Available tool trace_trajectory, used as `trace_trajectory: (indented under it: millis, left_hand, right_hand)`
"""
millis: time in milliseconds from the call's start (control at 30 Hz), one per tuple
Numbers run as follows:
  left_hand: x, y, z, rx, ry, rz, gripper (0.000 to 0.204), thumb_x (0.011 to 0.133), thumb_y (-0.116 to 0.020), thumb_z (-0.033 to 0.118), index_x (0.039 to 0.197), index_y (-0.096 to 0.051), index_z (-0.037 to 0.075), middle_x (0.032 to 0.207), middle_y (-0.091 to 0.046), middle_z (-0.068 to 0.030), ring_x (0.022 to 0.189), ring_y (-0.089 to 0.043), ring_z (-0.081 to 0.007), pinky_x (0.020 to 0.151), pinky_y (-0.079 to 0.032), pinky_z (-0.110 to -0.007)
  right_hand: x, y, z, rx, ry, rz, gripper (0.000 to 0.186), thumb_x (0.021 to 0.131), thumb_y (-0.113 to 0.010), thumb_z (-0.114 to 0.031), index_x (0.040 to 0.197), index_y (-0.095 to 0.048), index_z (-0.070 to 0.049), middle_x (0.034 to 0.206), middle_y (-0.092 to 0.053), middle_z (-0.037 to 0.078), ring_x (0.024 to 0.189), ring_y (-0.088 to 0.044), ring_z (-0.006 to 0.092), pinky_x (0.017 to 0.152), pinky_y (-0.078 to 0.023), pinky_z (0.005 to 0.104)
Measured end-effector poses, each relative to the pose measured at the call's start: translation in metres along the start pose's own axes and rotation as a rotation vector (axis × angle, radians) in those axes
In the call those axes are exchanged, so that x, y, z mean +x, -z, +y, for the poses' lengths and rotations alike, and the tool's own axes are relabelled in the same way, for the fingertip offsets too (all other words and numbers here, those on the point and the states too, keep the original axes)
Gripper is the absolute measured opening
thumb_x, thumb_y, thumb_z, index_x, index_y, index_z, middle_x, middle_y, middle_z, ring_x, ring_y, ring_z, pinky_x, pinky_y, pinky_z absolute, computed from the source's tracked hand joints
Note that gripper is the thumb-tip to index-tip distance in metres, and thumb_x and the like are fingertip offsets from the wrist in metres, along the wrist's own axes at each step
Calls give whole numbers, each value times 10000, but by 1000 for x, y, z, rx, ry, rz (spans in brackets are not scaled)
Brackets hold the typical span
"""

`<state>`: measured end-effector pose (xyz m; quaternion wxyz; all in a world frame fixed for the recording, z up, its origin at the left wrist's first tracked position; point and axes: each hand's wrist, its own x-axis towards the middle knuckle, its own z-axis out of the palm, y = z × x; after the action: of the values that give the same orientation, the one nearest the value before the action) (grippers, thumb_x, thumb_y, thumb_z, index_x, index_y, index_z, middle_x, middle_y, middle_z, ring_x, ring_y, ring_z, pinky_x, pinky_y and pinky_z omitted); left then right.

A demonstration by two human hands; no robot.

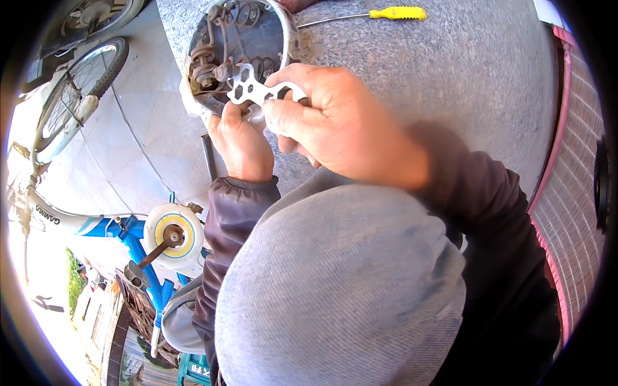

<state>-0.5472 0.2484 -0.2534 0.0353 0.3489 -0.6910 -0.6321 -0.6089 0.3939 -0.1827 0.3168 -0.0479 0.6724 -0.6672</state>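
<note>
A flat silver multi-hole spanner (259, 92) with hexagonal cut-outs is pinched between the thumb and fingers of my right hand (335, 119). Its far end reaches over a round tub (288, 32) with a pale rim, which holds rusty springs (248, 16) and other brown metal parts (205, 66). Just below the spanner, my left hand (241, 145) is closed at the tub's near edge. Its fingertips are partly hidden, and what they grip cannot be made out. Something pale and shiny shows between the two hands.
A screwdriver (398, 13) with a yellow handle lies on the speckled grey surface (438, 71) beyond my right hand. My denim-covered knee (341, 283) fills the near middle. To the left stands a blue bicycle frame (134, 241); a pink-edged mat (570, 212) borders the right.
</note>
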Motion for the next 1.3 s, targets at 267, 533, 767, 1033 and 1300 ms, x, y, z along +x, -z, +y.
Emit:
trace_trajectory:
  millis: [267,533,767,1033,1300]
  left_hand:
    - [4,0,3,64,4,47,200,891,-455,84,811,-580,-50,764,-618,-109,656,-598,-172,556,-481,-340]
    - [5,0,0,-155,150,58,198,867,-440,49,843,-569,-99,843,-610,-148,728,-619,-203,607,-519,-349]
    - [2,-6,13,-219,171,30,202,835,-489,57,933,-539,-113,923,-586,-178,820,-610,-265,689,-544,-433]
    - [10,4,2,-163,209,-17,258,841,-459,80,963,-532,-135,932,-586,-196,829,-622,-273,730,-569,-444]
    - [12,8,2,-59,110,-111,291,842,-420,66,977,-535,-165,956,-603,-222,866,-637,-293,763,-574,-457]
  right_hand:
    - [4,4,-5,-74,36,-11,247,823,-596,-131,894,-618,104,652,-603,259,604,-642,344,553,-506,368]
    - [4,8,-1,-224,129,-7,215,812,-587,-134,811,-642,73,654,-615,243,585,-643,311,561,-506,363]
    - [12,27,-18,45,-187,-140,214,900,-552,-150,1018,-622,15,649,-566,53,467,-441,32,413,-313,182]
    - [17,37,-26,-54,-197,-174,221,867,-561,-153,961,-636,33,665,-605,78,509,-510,73,457,-377,209]
    - [32,47,-30,108,-346,-287,188,838,-530,-105,911,-627,39,634,-580,30,478,-462,60,421,-329,209]
